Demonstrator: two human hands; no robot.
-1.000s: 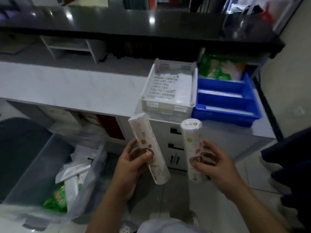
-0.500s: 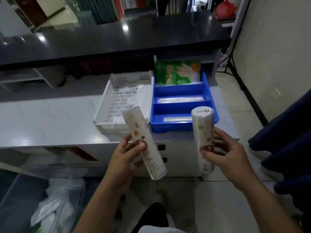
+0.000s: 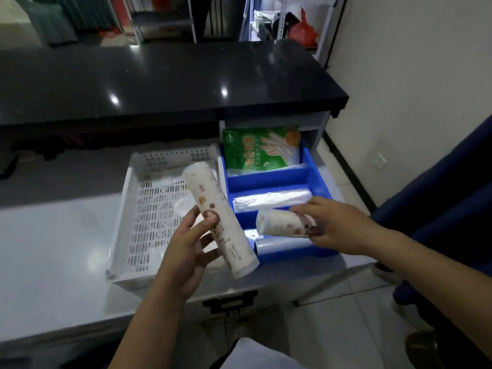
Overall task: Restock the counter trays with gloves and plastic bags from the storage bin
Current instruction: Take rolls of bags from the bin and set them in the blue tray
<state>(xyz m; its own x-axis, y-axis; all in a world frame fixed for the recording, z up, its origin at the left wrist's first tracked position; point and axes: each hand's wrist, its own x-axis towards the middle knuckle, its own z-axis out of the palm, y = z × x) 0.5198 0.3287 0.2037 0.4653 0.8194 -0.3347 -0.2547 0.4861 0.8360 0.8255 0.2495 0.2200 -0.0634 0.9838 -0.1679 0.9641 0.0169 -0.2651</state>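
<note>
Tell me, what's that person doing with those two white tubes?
A person is putting supplies into trays on a counter. The right hand holds one white roll sideways and lowers it into the front compartment of the blue tray. The left hand holds a second white roll tilted above the edge of the white slotted tray. The blue tray's back compartment already has a green pack of gloves, and its middle one a clear plastic roll.

Your right hand (image 3: 338,222) hides one end of its roll (image 3: 282,223), roll print too blurred to read, your forearms cut off at the bottom edge.
</note>
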